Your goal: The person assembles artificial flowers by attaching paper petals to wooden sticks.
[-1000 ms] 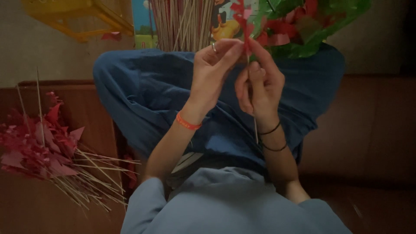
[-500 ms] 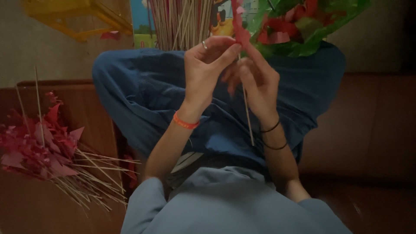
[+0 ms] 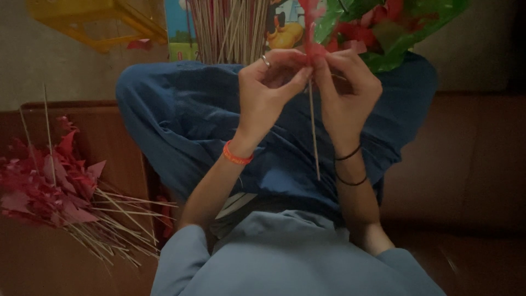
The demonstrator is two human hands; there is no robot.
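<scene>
My left hand [image 3: 271, 90] and my right hand [image 3: 345, 93] meet in front of me above my blue-trousered lap. Together they pinch the top of a thin wooden stick [image 3: 314, 137] that hangs straight down between them. A red paper piece [image 3: 311, 22] sits at the stick's top, right at my fingertips. There is a ring on my left hand and an orange band on its wrist. Black bands circle my right wrist.
A pile of finished red paper pieces on sticks [image 3: 60, 186] lies at the left on the brown surface. A bundle of bare sticks [image 3: 227, 27] stands ahead. A green bag with red paper [image 3: 394, 27] is at the upper right, a yellow stool [image 3: 98, 22] at the upper left.
Both hands have shifted slightly and drawn closer together at the stick's top; the stick now hangs more upright between them.
</scene>
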